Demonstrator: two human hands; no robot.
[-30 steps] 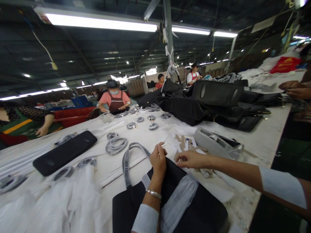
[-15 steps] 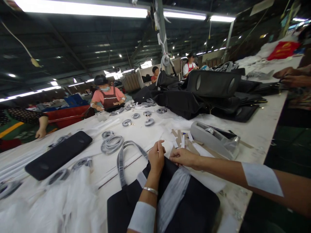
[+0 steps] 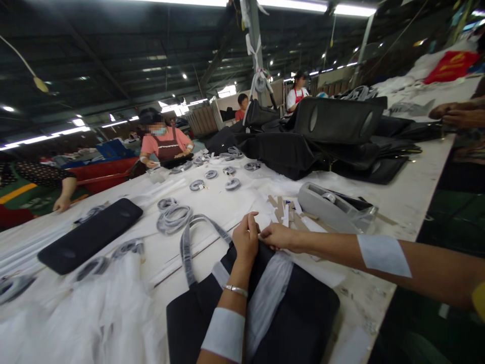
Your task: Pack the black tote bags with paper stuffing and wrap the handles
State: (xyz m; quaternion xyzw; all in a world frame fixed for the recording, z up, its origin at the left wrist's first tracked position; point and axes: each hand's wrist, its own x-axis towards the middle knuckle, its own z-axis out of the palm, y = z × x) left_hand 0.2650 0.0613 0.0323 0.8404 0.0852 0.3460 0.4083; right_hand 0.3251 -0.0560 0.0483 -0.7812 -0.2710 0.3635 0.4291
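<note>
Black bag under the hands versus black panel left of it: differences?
The black bag carries a grey strap and is touched by the left hand and right hand; the black panel is untouched. The bag is wider, the panel narrow. Both lie flat.

L hand (image 3: 246,242) & R hand (image 3: 279,236) meet at fingertips, pinching top edge of black bag (image 3: 303,323) on white table (image 3: 409,197). Grey strap (image 3: 186,242) loops to the left, tape dispenser (image 3: 326,205) just beyond.
</note>
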